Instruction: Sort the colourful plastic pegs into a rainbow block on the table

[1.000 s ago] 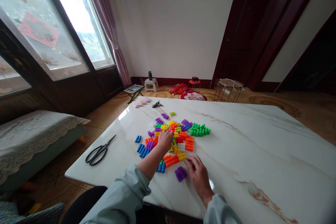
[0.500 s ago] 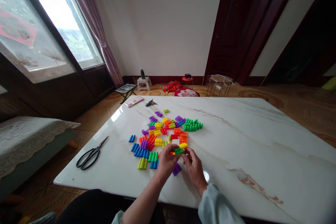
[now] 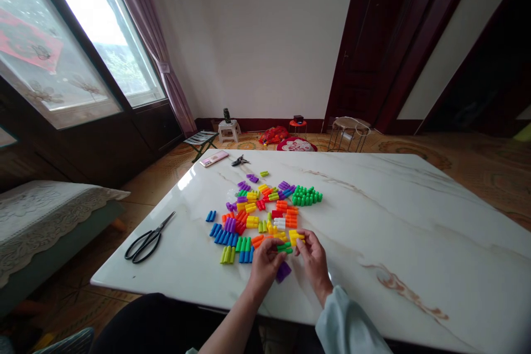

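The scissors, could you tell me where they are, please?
In the head view, the scissors lie near the left edge of the table, left of the blue blocks.

The glossy, smooth white marble-patterned tabletop (image 3: 373, 215) bears smooth, shiny plastic-looking, bright green knobbed pieces (image 3: 307, 196). The long-bladed black-handled scissors (image 3: 150, 238) look metallic at the blades; the white lace-edged cover (image 3: 53, 204) is matt, textured cloth.

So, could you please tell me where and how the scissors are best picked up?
I would take the scissors by their black handle loops, with the left hand coming from the near side, since they lie flat with the loops toward the person and the pointed blades aimed away.
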`<state>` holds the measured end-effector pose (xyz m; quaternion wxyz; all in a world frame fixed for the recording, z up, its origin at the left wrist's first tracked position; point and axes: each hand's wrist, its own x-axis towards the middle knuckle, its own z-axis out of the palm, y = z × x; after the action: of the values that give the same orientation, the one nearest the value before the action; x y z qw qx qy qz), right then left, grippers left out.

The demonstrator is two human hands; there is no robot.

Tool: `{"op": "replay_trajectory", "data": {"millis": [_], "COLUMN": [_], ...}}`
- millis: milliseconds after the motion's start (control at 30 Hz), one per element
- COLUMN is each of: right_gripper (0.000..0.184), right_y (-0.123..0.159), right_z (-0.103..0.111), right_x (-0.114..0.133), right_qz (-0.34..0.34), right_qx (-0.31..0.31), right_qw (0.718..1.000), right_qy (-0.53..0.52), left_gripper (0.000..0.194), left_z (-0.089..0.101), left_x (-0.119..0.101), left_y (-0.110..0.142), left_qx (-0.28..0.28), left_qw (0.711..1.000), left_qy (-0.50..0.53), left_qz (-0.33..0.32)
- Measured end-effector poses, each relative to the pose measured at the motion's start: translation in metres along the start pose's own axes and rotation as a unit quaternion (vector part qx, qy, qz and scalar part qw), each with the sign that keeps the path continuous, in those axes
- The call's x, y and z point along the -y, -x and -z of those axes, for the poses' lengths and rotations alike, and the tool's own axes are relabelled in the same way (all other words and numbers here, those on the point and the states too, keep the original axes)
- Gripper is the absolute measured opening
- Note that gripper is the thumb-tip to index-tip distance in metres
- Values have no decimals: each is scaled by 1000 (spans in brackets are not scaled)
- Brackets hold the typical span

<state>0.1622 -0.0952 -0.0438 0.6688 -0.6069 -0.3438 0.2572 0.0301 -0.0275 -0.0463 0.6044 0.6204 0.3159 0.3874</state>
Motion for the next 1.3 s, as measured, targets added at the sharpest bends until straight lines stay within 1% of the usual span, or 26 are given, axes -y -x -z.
{"op": "replay_trajectory", "data": {"millis": [100,133,167,200,233,267,300,333,367,400,467,533,600,700,833,900,933,967,1000,1033,1100,1167,1233,1300], "right_gripper": [35,35,34,34,34,36,40,45,48,49,44,38,35,29,21,22,23,24,25,24,21,21,24,25], "right_y": [-6,-9,-14,-19,-24,-29,-33,-35,-36,-34,-25,-12,2,16,18,11,4,-4,-15,-28,-56,-83,-105,-121], "right_z": [2,0,-3,-7,-12,-17,-23,-27,-31,-34,-35,-32,-30,-30,-31,-23,-15,-6,6,19,45,67,81,85], "right_x": [-4,-3,-1,2,7,14,21,27,33,36,37,31,23,15,14,13,13,12,10,9,5,0,-5,-10], "right_qz": [-1,-3,-3,-2,0,2,5,9,13,17,22,20,11,-8,-14,-14,-13,-10,-1,19,82,135,150,150], "right_qx": [-102,-124,-133,-125,-101,-66,-16,19,39,41,3,-34,-27,10,19,17,7,-7,-34,-61,-101,-102,-99,-101], "right_qw": [995,992,991,991,994,997,999,999,998,997,994,990,991,994,996,997,997,996,993,986,960,927,897,881], "right_qy": [6,18,32,43,50,51,43,39,44,58,105,138,134,110,87,76,79,91,117,154,249,335,403,438], "left_gripper": [26,26,25,25,25,25,26,26,27,27,26,24,22,20,18,20,20,19,17,14,8,8,11,10], "left_z": [2,2,2,3,3,3,3,3,3,4,5,5,6,6,3,0,-1,-3,-4,-4,-5,-4,-4,-4], "left_x": [10,12,13,13,13,12,11,10,9,9,9,9,9,8,5,1,-2,-5,-8,-11,-15,-18,-20,-20], "left_y": [2,2,1,1,0,0,-1,-1,-1,-1,-1,-2,-2,-3,-1,1,3,5,7,8,11,11,10,9], "left_qx": [-42,-53,-62,-69,-73,-76,-77,-80,-83,-86,-92,-99,-102,-77,-45,-38,-36,-33,-30,-25,-15,-13,-21,-29], "left_qw": [999,998,997,997,996,996,995,995,994,994,993,993,992,994,996,996,994,992,988,982,971,961,953,950], "left_qy": [0,3,8,12,15,14,11,6,2,0,1,7,16,30,9,-18,-37,-62,-90,-121,-175,-214,-240,-254], "left_qz": [-29,-36,-41,-44,-46,-50,-55,-60,-64,-67,-68,-69,-72,-77,-77,-84,-95,-109,-125,-140,-164,-176,-181,-182]}}
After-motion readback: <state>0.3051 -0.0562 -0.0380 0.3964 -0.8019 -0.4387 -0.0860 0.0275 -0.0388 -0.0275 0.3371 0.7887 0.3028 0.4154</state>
